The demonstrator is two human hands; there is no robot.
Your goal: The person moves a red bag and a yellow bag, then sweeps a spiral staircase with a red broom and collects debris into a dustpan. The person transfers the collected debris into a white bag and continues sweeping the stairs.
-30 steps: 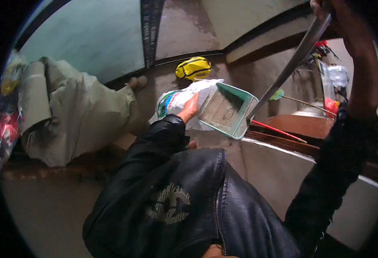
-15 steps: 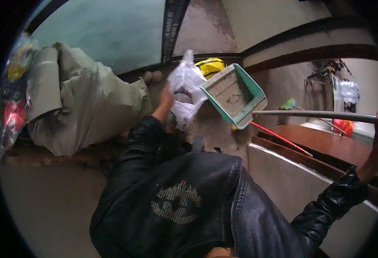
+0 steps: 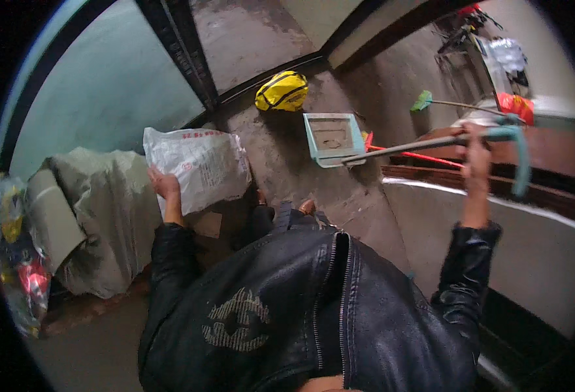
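Note:
My left hand (image 3: 164, 186) is closed on the left edge of a white plastic bag (image 3: 199, 166) with red print, which spreads out flat in front of me. In my right hand (image 3: 476, 157) is the long grey handle of a dustpan, gripped just below its curved blue-green end (image 3: 521, 157). The dustpan (image 3: 333, 138) has a pale green rim and some dirt inside. It is low over or on the floor, ahead and right of the bag; whether it touches the floor I cannot tell.
A yellow bag with black straps (image 3: 283, 91) lies beyond the dustpan. A red stick (image 3: 425, 157) runs past the brown ledge (image 3: 536, 150) on the right, near a green broom (image 3: 422, 101). Left stands a large beige sack (image 3: 104, 209) beside clear plastic bags (image 3: 23, 261).
My left hand has moved left with the white bag, which now spreads wider. The dustpan has gone down and away, its handle end coming into view as my right hand moved left.

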